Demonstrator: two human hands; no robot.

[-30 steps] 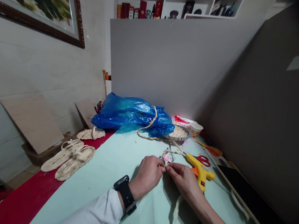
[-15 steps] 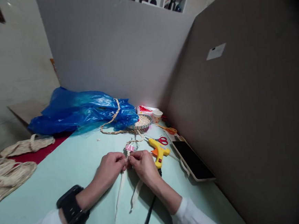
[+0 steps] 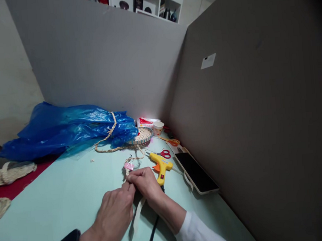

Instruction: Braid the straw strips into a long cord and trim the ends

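A thin pale straw braid [image 3: 127,172] runs toward me from a pink binder clip [image 3: 129,166]. Just below the clip, my right hand [image 3: 147,184] pinches the braid between thumb and forefinger. My left hand [image 3: 115,209] is closed beside it, fingers curled at the same spot; the strand in its grip is mostly hidden by the knuckles. From under my right hand a loose flat strand [image 3: 138,213] hangs down over the table. The braid's far part [image 3: 115,149] trails behind the clip and up over the blue bag.
A yellow glue gun [image 3: 161,167] lies right of my hands, its black cord [image 3: 152,234] passing under my right wrist. Beyond are red-handled scissors [image 3: 166,154], orange-handled scissors [image 3: 171,141], a tablet [image 3: 196,172], a paper cup [image 3: 158,127], a woven basket [image 3: 144,135] and a blue plastic bag [image 3: 74,125].
The view has shifted right. My left hand has moved lower and nearer, turning its back upward, and the long strand that hung below it is now hidden. My right hand still pinches the braid.
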